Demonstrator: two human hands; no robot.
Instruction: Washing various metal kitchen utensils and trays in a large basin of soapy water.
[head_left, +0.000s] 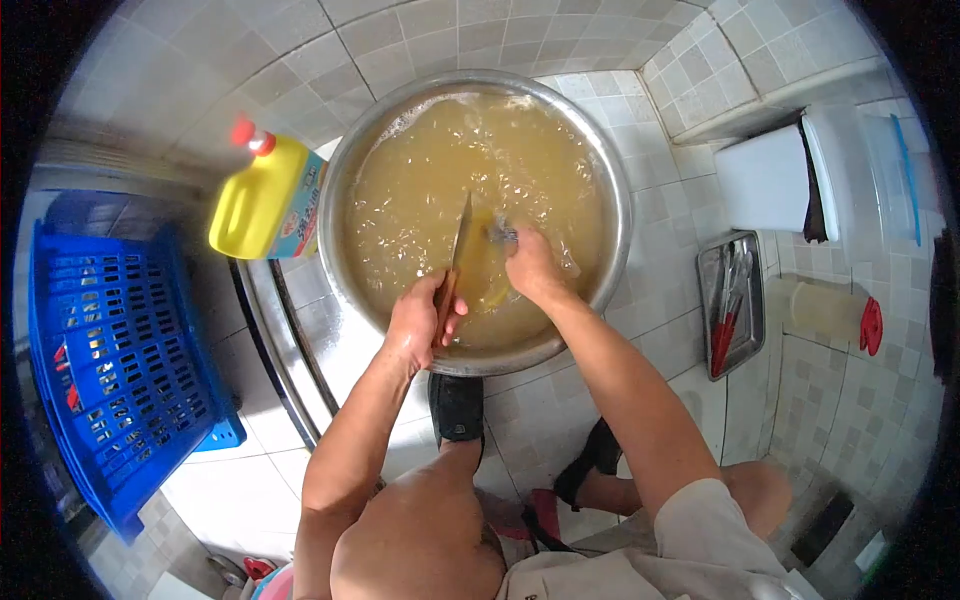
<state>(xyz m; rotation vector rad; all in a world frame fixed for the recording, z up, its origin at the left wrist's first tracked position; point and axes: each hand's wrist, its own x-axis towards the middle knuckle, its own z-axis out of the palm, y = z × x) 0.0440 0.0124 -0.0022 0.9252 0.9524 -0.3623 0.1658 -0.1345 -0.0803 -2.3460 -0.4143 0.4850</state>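
A wide round metal basin (624, 225) of cloudy, yellowish-brown water stands on the tiled floor before me. Over its near left part, my left hand (426, 313) grips the wooden handle of a knife (463, 232), its blade pointing away from me. To the right of the blade, my right hand (534, 259) is closed around a small greyish scrubber (504, 231), perhaps steel wool, just above the water. Something yellowish shows blurred in the water below the hands; what it is, I cannot tell.
Left of the basin stand a yellow detergent jug (259, 202) with a red cap and a blue plastic basket (135, 352). On the right, a metal tray (757, 300) holds red-handled tools (726, 330), near a clear container with a red lid (871, 327). Tiled walls enclose the far side.
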